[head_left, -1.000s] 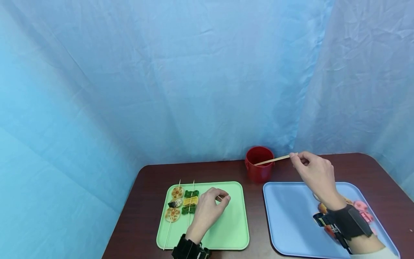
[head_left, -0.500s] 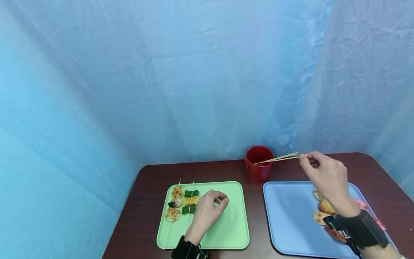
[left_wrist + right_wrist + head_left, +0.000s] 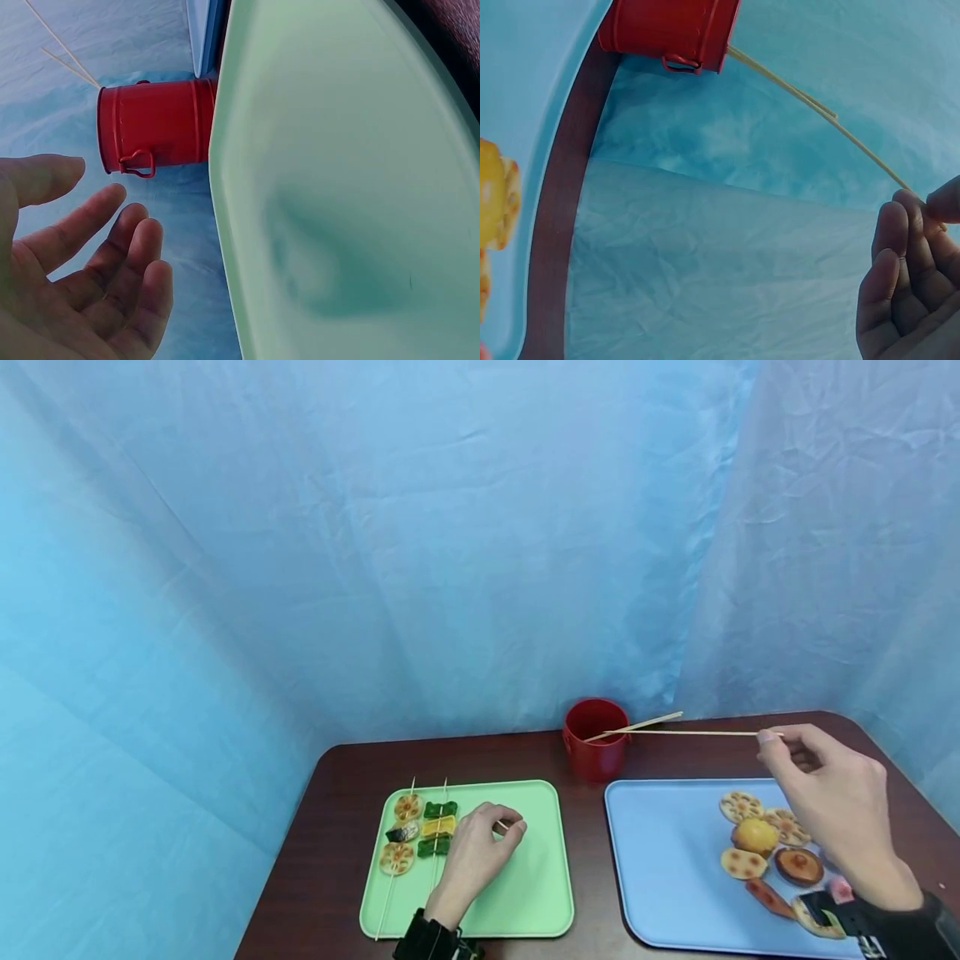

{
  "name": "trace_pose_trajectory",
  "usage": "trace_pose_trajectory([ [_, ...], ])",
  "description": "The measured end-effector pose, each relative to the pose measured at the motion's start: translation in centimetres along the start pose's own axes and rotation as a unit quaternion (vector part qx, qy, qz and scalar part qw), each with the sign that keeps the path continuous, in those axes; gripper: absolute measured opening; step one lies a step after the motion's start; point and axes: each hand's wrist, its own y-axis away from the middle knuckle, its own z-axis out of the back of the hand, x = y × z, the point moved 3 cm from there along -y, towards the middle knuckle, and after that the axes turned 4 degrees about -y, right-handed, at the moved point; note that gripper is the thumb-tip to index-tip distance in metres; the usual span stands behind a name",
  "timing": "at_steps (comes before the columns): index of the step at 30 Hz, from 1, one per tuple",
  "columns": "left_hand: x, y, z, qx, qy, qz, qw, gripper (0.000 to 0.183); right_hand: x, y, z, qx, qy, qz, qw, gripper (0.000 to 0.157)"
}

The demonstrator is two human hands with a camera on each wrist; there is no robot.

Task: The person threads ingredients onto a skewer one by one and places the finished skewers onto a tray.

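Observation:
My right hand (image 3: 843, 802) pinches the end of a bamboo skewer (image 3: 690, 732) between thumb and forefinger. The skewer runs nearly level to the red bucket (image 3: 596, 760), its far end at the mouth. Other bamboo skewers (image 3: 660, 719) lean out of that bucket. Over the green tray (image 3: 540, 877), my left hand (image 3: 476, 856) hovers with loosely bent fingers; the left wrist view shows nothing between them. Left of it on the tray lie two loaded skewers: one with lotus root slices (image 3: 396, 858) and a dark-and-pale piece (image 3: 402, 832), one with green and yellow pieces (image 3: 438, 827).
A blue tray (image 3: 660, 860) sits on the brown table (image 3: 315, 868), right of the green one. It holds lotus root slices (image 3: 741, 807), a yellow ball (image 3: 755, 837), a mushroom cap (image 3: 799, 866) and a reddish-brown strip (image 3: 769, 898). Blue cloth (image 3: 480, 552) hangs behind.
My right hand has moved right, away from the bucket, drawing one skewer apart from the others and farther out. My left hand has barely moved.

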Motion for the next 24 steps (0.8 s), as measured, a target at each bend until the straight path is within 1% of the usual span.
trace_pose_trajectory([
  [3, -0.1, 0.0, 0.0, -0.003, -0.002, -0.004, 1.0, 0.015, -0.4, 0.5, 0.4, -0.002, -0.001, -0.02, 1.0, 0.024],
  [7, -0.3, -0.1, -0.2, -0.015, -0.008, -0.011, 0.9998, 0.016, -1.1, 1.1, 0.6, 0.001, -0.023, -0.058, 0.998, 0.025],
  [11, -0.8, -0.2, -0.2, -0.042, -0.01, -0.024, 0.9988, 0.016, -1.5, 1.5, 0.5, 0.014, -0.049, -0.117, 0.992, 0.032],
  [14, -1.4, -0.2, -0.2, -0.059, 0.001, -0.037, 0.9976, 0.015, -1.3, 1.9, 0.1, 0.036, -0.087, -0.142, 0.985, 0.037],
  [17, -1.9, -0.3, -0.2, -0.064, 0.025, -0.047, 0.9965, 0.015, -0.9, 2.5, -0.3, 0.063, -0.128, -0.138, 0.98, 0.038],
  [20, -2.3, -0.4, -0.3, -0.064, 0.058, -0.057, 0.9946, 0.016, -0.6, 3.0, -1.3, 0.088, -0.152, -0.136, 0.975, 0.038],
  [23, -2.7, -0.6, -0.8, -0.06, 0.093, -0.063, 0.9918, 0.019, -0.1, 3.5, -2.7, 0.111, -0.172, -0.149, 0.967, 0.04],
  [24, -2.8, -0.6, -1.0, -0.058, 0.107, -0.065, 0.9905, 0.02, 0.1, 3.7, -3.2, 0.117, -0.183, -0.157, 0.963, 0.041],
])
